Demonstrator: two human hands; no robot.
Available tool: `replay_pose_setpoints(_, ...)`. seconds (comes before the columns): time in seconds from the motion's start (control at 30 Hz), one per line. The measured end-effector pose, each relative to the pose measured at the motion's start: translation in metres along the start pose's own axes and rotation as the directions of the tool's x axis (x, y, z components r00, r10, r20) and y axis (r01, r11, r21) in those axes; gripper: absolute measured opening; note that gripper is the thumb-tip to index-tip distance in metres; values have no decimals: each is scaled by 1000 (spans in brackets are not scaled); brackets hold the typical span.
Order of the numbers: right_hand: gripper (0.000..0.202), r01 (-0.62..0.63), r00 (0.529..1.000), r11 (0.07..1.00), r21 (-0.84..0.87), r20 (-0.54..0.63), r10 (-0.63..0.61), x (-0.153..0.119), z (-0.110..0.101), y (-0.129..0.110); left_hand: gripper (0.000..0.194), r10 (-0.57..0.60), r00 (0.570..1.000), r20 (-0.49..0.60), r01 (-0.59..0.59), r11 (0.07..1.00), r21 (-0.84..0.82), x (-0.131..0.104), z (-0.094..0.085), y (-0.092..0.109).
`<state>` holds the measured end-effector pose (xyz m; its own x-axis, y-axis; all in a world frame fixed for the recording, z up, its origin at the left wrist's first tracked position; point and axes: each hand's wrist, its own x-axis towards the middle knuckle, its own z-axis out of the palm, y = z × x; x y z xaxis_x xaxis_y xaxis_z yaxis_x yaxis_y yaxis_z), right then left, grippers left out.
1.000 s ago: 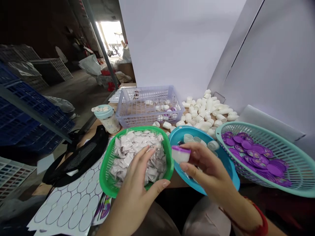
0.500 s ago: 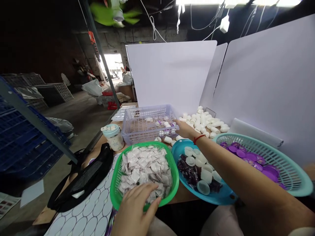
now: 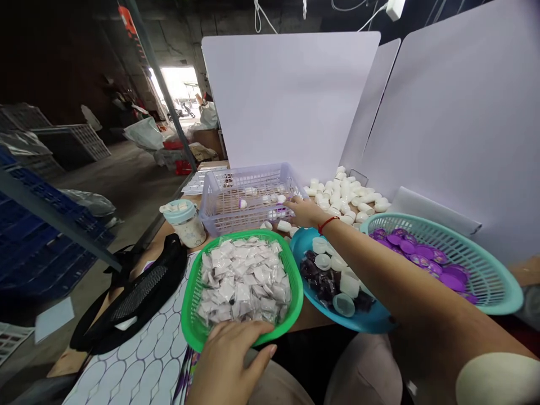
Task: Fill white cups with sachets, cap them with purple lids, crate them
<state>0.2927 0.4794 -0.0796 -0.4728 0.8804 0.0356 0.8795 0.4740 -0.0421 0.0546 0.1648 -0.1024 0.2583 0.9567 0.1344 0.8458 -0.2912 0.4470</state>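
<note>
White panels [image 3: 291,101] stand beyond my hands, behind the table [image 3: 310,318]; the room left of them is dim. My hands are apart: left hand [image 3: 238,357] open at the green basket [image 3: 296,281] of sachets [image 3: 244,275], right hand [image 3: 306,211] at the lavender basket [image 3: 236,219] of tubs [image 3: 242,203], grip unclear.

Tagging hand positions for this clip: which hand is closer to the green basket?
The left. The left hand is at the near rim of the green basket; the right hand is beyond it, at the right end of the lavender crate.
</note>
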Motion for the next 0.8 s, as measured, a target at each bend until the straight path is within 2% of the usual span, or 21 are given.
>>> replay_pose_setpoints(0.23,59,-47,999,997,67,8,46,5,2,1,19,131,990,-43,-128,990,63,1,2,-9)
replay_pose_setpoints(0.43,67,12,1000,981,196,-21,-8,-8,4,12,19,141,990,-14,-139,987,74,4,-1,-7)
replay_pose_setpoints(0.6,44,31,994,939,342,-105,5,-14,4,6,20,143,990,6,-143,988,63,5,-4,-8)
replay_pose_setpoints(0.7,36,38,999,892,451,-19,-33,-4,9,-14,21,132,991,24,-133,990,48,6,-4,-7)
replay_pose_setpoints(0.8,54,-16,986,849,528,148,-74,16,17,-37,21,114,992,49,-116,993,38,8,-3,-6)
